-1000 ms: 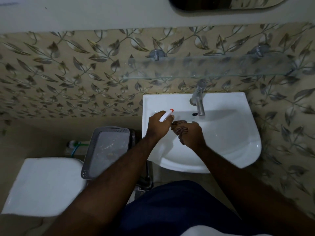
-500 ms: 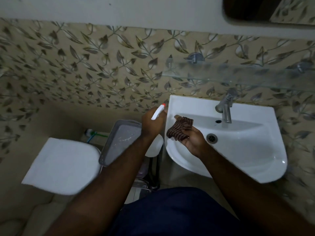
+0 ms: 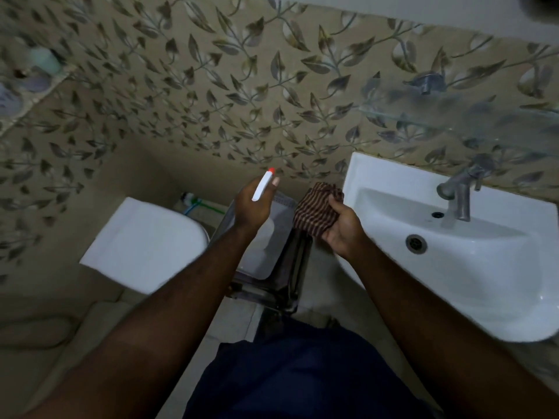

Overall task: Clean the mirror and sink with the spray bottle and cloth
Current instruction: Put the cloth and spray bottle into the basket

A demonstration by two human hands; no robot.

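Note:
My left hand (image 3: 252,207) grips a white spray bottle (image 3: 262,186) with a red nozzle tip; its translucent body hangs below the hand, over a grey bin. My right hand (image 3: 341,228) holds a crumpled brown striped cloth (image 3: 316,211) just left of the white sink (image 3: 484,282). The basin holds a round drain (image 3: 416,244), and a metal tap (image 3: 459,192) stands at its back. Only a dark corner of the mirror (image 3: 544,7) shows at the top right.
A grey lidded bin (image 3: 266,246) stands on the floor between a white toilet (image 3: 142,240) and the sink. A glass shelf (image 3: 472,122) juts from the leaf-patterned wall above the tap. A dark blue garment (image 3: 302,373) fills the bottom.
Both hands moved left, out of the basin: the spray bottle now hangs over the bin and the cloth is beside the sink's left rim. The view swung left, so the mirror nearly left the frame.

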